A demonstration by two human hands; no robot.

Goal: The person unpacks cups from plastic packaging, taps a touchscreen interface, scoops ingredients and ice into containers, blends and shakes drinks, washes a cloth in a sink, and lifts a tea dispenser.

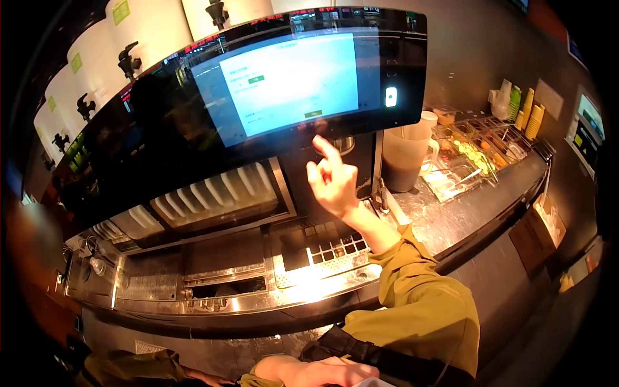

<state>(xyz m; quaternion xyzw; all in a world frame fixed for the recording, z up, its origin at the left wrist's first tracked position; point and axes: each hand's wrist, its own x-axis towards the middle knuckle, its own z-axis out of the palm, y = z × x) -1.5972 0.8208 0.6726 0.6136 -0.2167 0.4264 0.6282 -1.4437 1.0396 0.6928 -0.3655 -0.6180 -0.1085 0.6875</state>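
Note:
My right hand [335,184] is raised in front of a wide black machine with a lit touchscreen [293,80]. Its index finger points up near the panel's lower edge, and the other fingers are partly curled around nothing. Whether the fingertip touches the glass I cannot tell. At the bottom edge, my left hand [329,372] lies low before my body with its fingers closed. A bit of something white [374,382] shows beside those fingers, mostly cut off by the frame.
A pitcher of dark liquid [401,158] stands right of the machine, beside a topping tray [474,158] and stacked cups [532,119]. White dispensers with black taps [129,59] line the back. Below sits a metal counter with a drain grid [332,248]. Another person's sleeve [132,369] is at lower left.

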